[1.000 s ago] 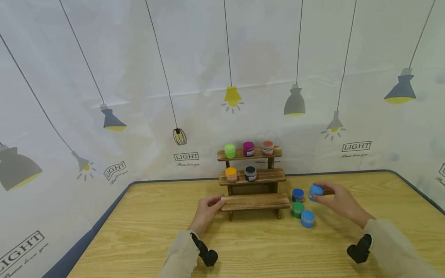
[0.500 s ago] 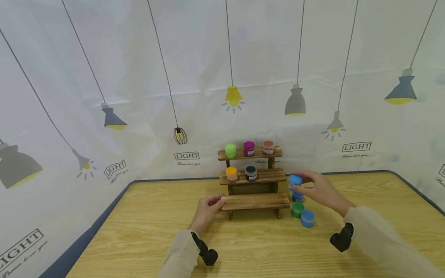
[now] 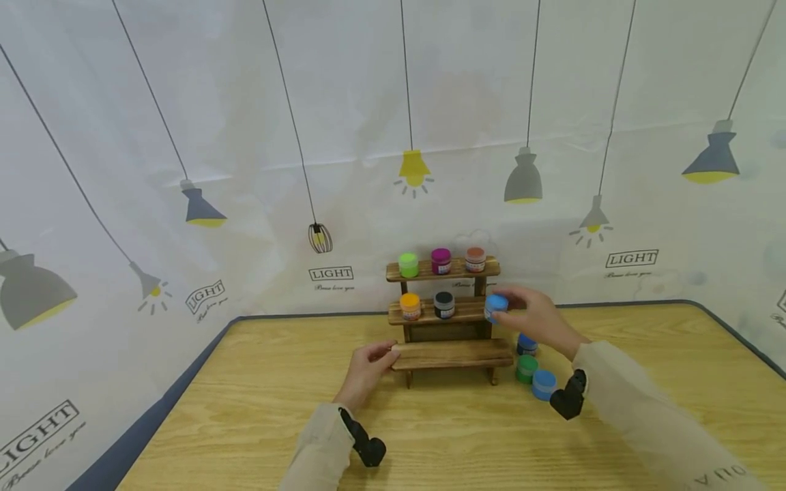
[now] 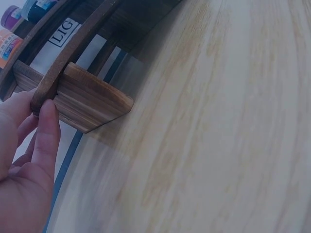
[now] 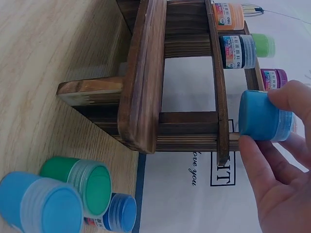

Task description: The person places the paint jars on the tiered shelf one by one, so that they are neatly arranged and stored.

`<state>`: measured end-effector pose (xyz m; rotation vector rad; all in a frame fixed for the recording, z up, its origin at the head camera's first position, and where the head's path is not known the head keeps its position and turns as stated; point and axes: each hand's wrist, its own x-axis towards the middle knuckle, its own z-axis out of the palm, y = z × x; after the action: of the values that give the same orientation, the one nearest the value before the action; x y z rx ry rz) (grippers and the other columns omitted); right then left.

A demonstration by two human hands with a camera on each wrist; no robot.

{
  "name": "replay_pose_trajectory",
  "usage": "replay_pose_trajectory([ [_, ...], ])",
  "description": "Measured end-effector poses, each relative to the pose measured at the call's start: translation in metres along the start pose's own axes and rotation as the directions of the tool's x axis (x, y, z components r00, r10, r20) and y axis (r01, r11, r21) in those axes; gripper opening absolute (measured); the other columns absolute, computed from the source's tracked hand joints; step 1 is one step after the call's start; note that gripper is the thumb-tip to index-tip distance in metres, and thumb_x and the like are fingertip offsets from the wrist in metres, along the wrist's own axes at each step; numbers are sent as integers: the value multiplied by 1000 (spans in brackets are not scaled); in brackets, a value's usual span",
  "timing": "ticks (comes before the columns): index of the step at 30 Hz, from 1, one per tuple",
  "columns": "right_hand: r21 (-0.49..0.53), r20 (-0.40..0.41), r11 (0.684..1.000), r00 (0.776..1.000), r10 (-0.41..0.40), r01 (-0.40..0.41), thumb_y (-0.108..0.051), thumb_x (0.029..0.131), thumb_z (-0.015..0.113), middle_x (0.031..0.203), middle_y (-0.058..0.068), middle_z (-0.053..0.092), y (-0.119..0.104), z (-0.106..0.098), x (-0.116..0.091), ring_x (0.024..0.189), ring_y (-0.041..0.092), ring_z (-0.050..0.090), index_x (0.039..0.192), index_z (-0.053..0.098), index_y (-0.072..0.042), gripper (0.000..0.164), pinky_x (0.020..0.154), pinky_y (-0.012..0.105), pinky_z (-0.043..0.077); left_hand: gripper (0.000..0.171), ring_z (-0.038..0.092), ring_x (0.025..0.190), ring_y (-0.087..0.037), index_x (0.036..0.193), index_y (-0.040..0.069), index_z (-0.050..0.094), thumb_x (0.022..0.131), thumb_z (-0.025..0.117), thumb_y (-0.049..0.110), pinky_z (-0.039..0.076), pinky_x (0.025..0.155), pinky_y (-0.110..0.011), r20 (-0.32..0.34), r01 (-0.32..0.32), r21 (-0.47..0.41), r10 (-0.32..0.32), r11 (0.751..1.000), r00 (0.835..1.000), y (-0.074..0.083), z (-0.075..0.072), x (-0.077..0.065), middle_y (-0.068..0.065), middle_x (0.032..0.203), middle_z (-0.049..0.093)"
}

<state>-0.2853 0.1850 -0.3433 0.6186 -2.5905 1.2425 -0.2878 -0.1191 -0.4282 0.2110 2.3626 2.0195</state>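
Note:
My right hand pinches a light blue paint jar between thumb and fingers, at the right end of the middle shelf of a wooden three-step rack. In the right wrist view the blue jar is close over that shelf. My left hand pinches the left end of the lowest shelf; the left wrist view has thumb and finger around the board's end. An orange jar and a black jar share the middle shelf. Lime, purple and rust-coloured jars stand on top.
Right of the rack, a dark blue jar, a green jar and another light blue jar stand on the wooden table. A lamp-printed white backdrop rises behind the table's back edge.
My right hand has carried the light blue jar leftward and up, from beside the dark blue jar to the middle shelf. My left hand has stayed on the lowest shelf's end.

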Motion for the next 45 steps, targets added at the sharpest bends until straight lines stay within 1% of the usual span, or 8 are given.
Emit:
replay_pose_trajectory([
  [4, 8, -5, 1000, 1000, 4, -3, -18, 83, 62, 108, 17, 57, 1, 4, 9, 95, 29, 53, 121, 51, 3, 45, 80, 44, 45, 35, 56, 78, -11, 116, -6, 55, 87, 57, 13, 51, 74, -34, -9, -17, 11, 18, 1000, 1000, -2, 1, 1, -13, 97, 61],
  [8, -16, -5, 1000, 1000, -1, 1, -15, 82, 63, 107, 17, 57, 2, 10, 15, 92, 29, 54, 120, 51, 4, 43, 79, 43, 46, 34, 56, 78, -11, 116, -6, 55, 87, 57, 13, 51, 74, -35, -11, -32, 22, 33, 999, 999, -2, 1, 2, -13, 96, 61],
  [12, -21, 2, 1000, 1000, -1, 1, -9, 82, 61, 108, 21, 56, 1, 14, 19, 92, 31, 55, 120, 50, 6, 42, 77, 42, 47, 34, 56, 77, -11, 116, -7, 55, 87, 57, 11, 51, 73, -34, -8, -38, 20, 38, 999, 999, -3, 1, 2, -12, 94, 61],
  [18, -6, -5, 1000, 1000, 25, -25, -9, 83, 60, 111, 22, 54, 3, 17, 21, 93, 32, 54, 122, 47, 7, 44, 78, 41, 48, 35, 56, 77, -10, 116, -7, 55, 87, 57, 12, 51, 73, -35, -4, -37, 13, 37, 999, 999, -4, 1, 2, -11, 93, 61],
  [25, 28, 7, 999, 1000, 24, -24, -9, 83, 60, 113, 24, 53, 7, 19, 24, 96, 34, 54, 123, 47, 8, 44, 79, 43, 47, 37, 56, 76, -11, 117, -7, 54, 87, 57, 13, 51, 72, -35, 0, -47, 17, 47, 999, 999, -3, 1, 1, -12, 94, 61],
  [32, 41, 17, 998, 999, 49, -50, -9, 85, 58, 117, 23, 51, 10, 19, 23, 100, 34, 52, 125, 45, 6, 45, 81, 44, 46, 35, 55, 75, -10, 116, -7, 55, 87, 58, 13, 51, 72, -36, 1, -48, 17, 48, 999, 999, -4, 1, 1, -10, 91, 61],
  [40, 64, 21, 997, 999, 44, -45, -10, 86, 58, 118, 24, 50, 6, 18, 20, 101, 35, 51, 126, 44, 6, 46, 81, 44, 46, 35, 55, 75, -10, 116, -7, 55, 87, 58, 12, 51, 73, -37, -4, -49, 13, 49, 999, 999, -6, 1, 2, -10, 90, 61],
  [45, 72, 24, 997, 999, 37, -39, -10, 86, 58, 118, 25, 49, 8, 18, 20, 101, 36, 51, 126, 43, 7, 46, 81, 44, 46, 35, 56, 77, -11, 115, -7, 55, 87, 58, 12, 51, 73, -36, -5, -45, 9, 45, 999, 999, -7, 1, 3, -10, 92, 61],
])
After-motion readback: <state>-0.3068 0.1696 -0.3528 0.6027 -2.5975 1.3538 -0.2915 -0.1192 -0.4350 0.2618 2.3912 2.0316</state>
